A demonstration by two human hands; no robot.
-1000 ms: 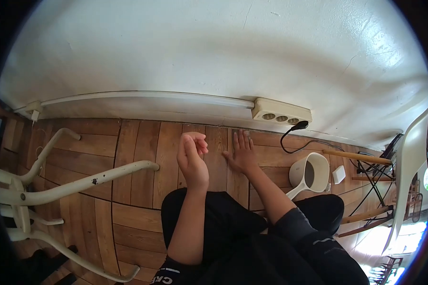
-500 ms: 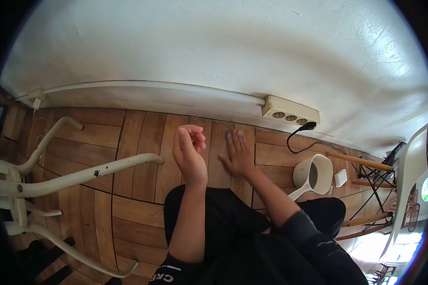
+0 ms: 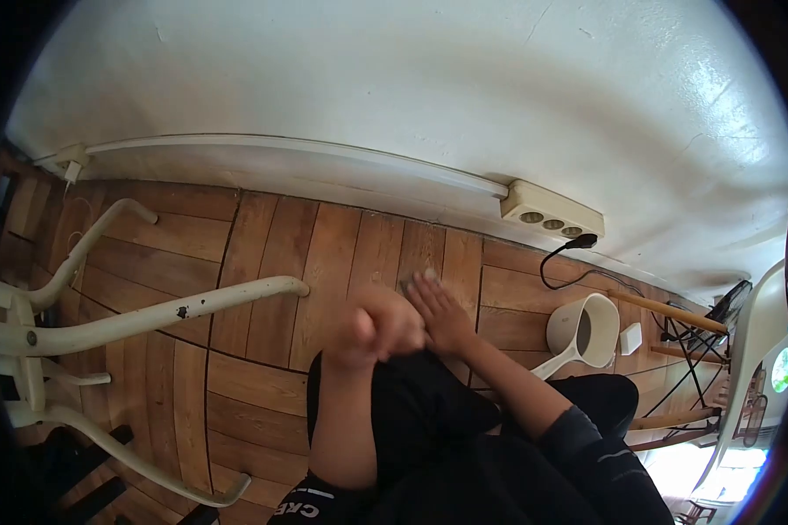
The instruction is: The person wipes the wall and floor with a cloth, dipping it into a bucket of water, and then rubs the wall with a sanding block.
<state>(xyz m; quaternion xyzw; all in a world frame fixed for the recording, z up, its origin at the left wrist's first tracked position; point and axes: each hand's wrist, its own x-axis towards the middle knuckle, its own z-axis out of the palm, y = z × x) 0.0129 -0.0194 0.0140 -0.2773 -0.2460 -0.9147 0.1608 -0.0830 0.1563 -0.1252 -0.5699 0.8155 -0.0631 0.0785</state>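
My left hand is curled into a loose fist just above my knee, blurred by motion, and nothing shows in it. Right beside it, my right hand lies flat on the wooden floor with fingers spread, holding nothing. The two hands touch or nearly touch. My legs in black trousers fill the lower middle of the view.
A white jug stands on the floor to the right, near a small white box. A power strip with a black plug sits on the wall trunking. White metal chair legs lie at left; a white chair is at right.
My left hand has dropped from a raised, half-open pose down to the right hand and closed into a fist. The right hand stays flat on the floor. The view tilted slightly downward.
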